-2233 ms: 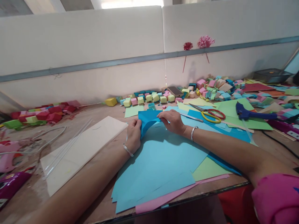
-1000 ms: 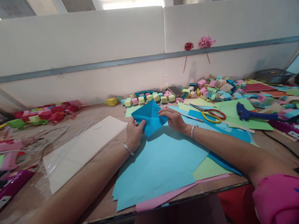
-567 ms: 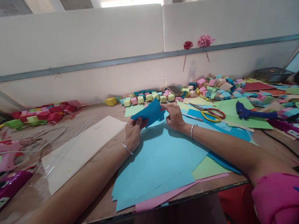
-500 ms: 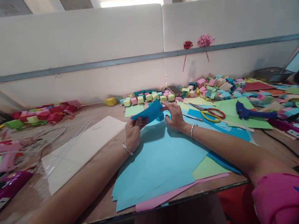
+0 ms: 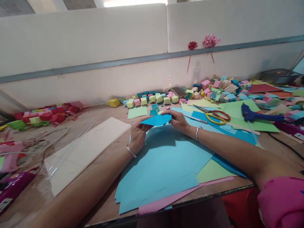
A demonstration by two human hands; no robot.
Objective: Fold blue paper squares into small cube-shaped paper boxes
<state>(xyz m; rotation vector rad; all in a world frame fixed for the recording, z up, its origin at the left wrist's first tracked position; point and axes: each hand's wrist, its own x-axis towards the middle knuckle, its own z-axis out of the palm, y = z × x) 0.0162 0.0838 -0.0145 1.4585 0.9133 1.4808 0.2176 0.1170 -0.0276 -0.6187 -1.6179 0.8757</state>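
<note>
A small piece of blue paper is held up between both hands, tilted above the stack of light blue sheets. My left hand grips its left end, the fingers partly hidden beneath. At the right end, my right hand pinches the same piece. Just behind the paper lie small teal folded paper pieces, next to a pale green sheet. Scissors with red and yellow handles and a craft knife rest to the right of my right hand.
Rows of paper cubes and a phone line the back by the white partition. A blue glue gun lies at right. White board with clear glue sticks, a pink glue gun and red cubes are at left.
My right hand has closed on the right end of the blue paper, which is now lower and flatter. The teal pieces behind it have come into view.
</note>
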